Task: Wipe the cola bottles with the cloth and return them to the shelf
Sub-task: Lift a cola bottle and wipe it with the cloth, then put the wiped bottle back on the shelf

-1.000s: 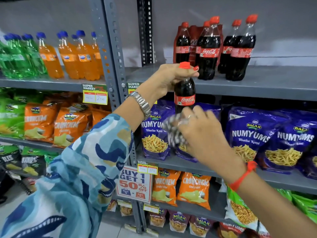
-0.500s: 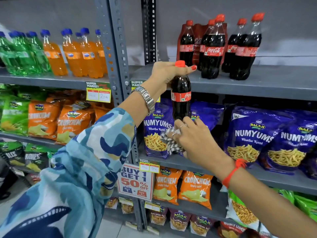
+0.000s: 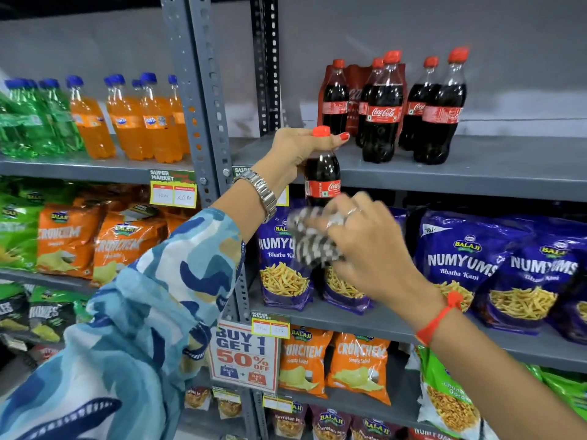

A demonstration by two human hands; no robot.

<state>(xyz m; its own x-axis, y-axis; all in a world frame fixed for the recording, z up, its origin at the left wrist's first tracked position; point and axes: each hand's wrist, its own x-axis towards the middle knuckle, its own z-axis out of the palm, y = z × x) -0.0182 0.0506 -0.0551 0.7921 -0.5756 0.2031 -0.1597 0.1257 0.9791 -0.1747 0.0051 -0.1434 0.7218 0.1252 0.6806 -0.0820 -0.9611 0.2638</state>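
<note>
Left hand is gripping the neck of one cola bottle just below its red cap, with the fingers wrapping around the neck and a red-painted thumbnail showing on the far side; the bottle is being held upright in front of the edge of the grey upper shelf, clear of the shelf surface. Right hand is closing around a bunched black-and-white checked cloth and is pressing it against the lower body of that bottle, just under the red label; the cloth is appearing blurred. On the upper shelf, behind and to the right of the held bottle, the remaining cola bottles are standing upright in a close group. On the neighbouring bay to the left, orange soda bottles and green bottles are standing in rows. Purple snack bags are filling the shelf below the cola, and orange crisp bags are occupying the left bay at the same level. A promotional sign reading "BUY 1 GET 1" is hanging on the upright post. A metal wristwatch is sitting on the left wrist above a blue patterned sleeve, and a red thread band is circling the right wrist.
</note>
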